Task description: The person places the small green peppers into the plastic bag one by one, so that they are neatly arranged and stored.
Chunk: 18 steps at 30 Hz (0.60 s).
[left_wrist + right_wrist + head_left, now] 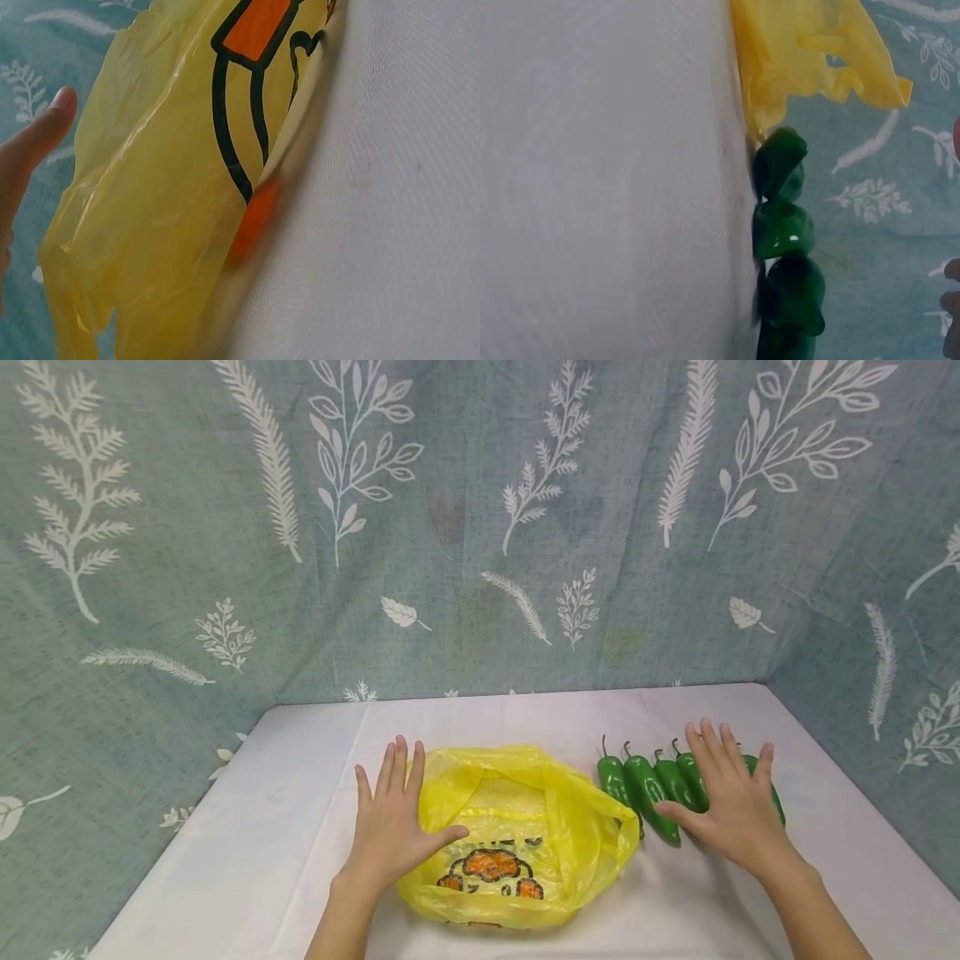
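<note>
A yellow plastic bag [555,843] with an orange and black print lies on the table, its mouth spread wide. My left hand [393,827], fingers straight and thumb out, is at the bag's left side and overlaps it in the head view. Right of the bag, several green peppers [645,785] lie side by side in a row, stems pointing away from me. My right hand [731,810] is spread flat over the right part of the row and hides some of the peppers. Neither hand grips anything. In the right wrist view, the pepper ends [784,229] line up below the bag [810,52].
The table [315,768] has a white cover. Behind it and along both sides hangs a grey-green cloth [450,635] with white leaf patterns. The table's back edge meets this cloth.
</note>
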Available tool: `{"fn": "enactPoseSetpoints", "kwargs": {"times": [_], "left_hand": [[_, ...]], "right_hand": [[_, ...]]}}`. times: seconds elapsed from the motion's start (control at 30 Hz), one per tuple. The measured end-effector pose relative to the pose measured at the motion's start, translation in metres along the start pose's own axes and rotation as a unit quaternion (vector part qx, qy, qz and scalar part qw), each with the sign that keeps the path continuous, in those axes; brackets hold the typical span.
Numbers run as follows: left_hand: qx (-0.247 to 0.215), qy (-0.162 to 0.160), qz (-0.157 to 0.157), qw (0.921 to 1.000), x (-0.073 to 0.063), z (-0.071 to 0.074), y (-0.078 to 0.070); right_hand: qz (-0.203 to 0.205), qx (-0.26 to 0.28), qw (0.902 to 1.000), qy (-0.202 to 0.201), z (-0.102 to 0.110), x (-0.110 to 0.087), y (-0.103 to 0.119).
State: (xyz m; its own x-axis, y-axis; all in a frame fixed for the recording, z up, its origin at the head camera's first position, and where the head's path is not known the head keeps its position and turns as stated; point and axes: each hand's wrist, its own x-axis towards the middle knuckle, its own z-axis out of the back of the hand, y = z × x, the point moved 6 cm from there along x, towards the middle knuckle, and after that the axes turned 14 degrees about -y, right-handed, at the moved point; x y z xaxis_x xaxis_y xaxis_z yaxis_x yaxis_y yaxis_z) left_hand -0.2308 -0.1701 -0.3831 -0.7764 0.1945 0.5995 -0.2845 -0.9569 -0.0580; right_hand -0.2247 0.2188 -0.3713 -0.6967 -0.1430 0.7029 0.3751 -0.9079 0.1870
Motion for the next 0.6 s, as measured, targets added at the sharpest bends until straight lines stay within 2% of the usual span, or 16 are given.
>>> {"fn": "enactPoseSetpoints", "kwargs": {"times": [0.43, 0.6], "left_hand": [[-0.03, 0.004, 0.028, 0.9991, -0.001, -0.007, 0.02], [-0.059, 0.01, 0.047, 0.9971, -0.001, -0.006, 0.027]], "right_hand": [[-0.032, 0.025, 0.9991, -0.014, 0.005, 0.001, -0.027], [-0.041, 0.078, 0.9952, -0.042, 0.007, -0.003, -0.039]]}}
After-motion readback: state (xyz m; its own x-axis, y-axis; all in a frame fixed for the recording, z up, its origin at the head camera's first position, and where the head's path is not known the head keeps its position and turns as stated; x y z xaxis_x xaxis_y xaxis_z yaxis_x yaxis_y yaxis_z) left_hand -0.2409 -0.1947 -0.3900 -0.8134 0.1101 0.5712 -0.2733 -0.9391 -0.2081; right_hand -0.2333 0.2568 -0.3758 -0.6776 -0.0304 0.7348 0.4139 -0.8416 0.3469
